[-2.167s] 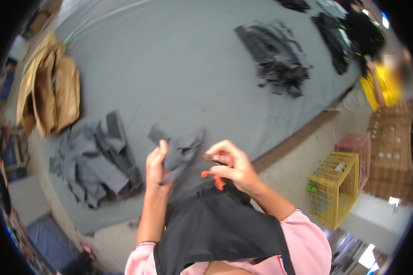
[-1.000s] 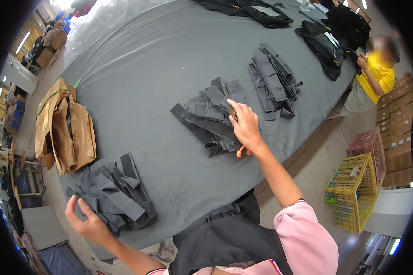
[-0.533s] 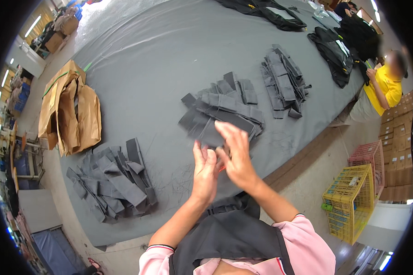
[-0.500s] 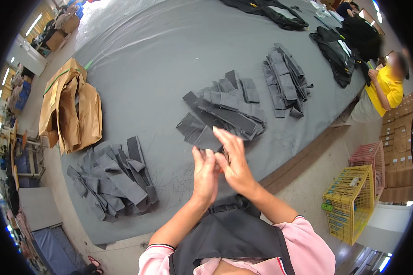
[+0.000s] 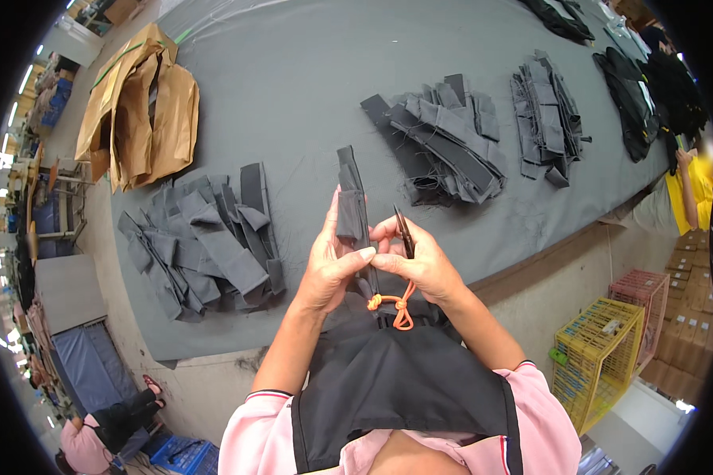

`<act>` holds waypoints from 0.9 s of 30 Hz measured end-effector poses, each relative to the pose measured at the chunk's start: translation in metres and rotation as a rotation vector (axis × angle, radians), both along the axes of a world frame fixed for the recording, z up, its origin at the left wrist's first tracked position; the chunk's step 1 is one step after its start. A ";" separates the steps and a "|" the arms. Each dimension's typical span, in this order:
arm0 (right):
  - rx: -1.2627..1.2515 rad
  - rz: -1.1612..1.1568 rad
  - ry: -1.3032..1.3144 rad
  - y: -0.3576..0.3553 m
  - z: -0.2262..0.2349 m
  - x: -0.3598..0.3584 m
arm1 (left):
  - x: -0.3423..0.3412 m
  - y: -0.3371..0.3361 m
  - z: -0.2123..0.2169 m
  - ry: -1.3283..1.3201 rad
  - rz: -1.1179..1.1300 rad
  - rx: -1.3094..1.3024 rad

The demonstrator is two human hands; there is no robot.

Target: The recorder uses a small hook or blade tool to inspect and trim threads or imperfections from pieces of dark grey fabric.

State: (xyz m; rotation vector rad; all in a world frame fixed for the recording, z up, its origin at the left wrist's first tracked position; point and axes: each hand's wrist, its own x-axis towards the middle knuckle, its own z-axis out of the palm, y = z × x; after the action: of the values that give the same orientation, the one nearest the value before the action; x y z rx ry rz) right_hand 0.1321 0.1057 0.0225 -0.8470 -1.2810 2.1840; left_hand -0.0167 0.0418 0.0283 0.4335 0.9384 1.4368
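From here I can't see the part of the grey strip (image 5: 348,210) behind the left hand's (image 5: 322,275) thumb, nor the lower end of the dark pointed tool (image 5: 405,231) inside the right hand (image 5: 429,271). Left, folds hide the paper bag's (image 5: 170,119) inside from me. Far right, the yellow-shirted person's (image 5: 693,190) head is blurred; the far black garment (image 5: 561,19) runs off the top edge.

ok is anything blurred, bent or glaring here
Head view: the table has bowed edges and the corners go black; left hand, right hand and gray strip look fairly sharp. Also head view: the yellow-shirted person has a smeared head, lights at left glare white.
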 end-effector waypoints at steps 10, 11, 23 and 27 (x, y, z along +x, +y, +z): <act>0.106 -0.013 -0.152 0.004 0.007 -0.013 | 0.008 -0.015 -0.003 -0.144 -0.073 -0.079; 0.078 -0.002 -0.158 0.004 0.009 -0.013 | 0.008 -0.016 -0.008 -0.139 -0.057 -0.069; 0.206 0.011 -0.315 -0.021 -0.004 -0.010 | 0.011 -0.056 -0.023 -0.027 -0.009 -0.121; 0.484 -0.131 -0.456 -0.040 -0.012 -0.017 | 0.038 -0.057 -0.024 0.828 0.022 -0.115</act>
State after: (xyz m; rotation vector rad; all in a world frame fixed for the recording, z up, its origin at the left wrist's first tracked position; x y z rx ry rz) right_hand 0.1151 0.0653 0.0100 -1.2125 -1.8098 1.5198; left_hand 0.0209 -0.0152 0.0040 0.9688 1.6726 1.2090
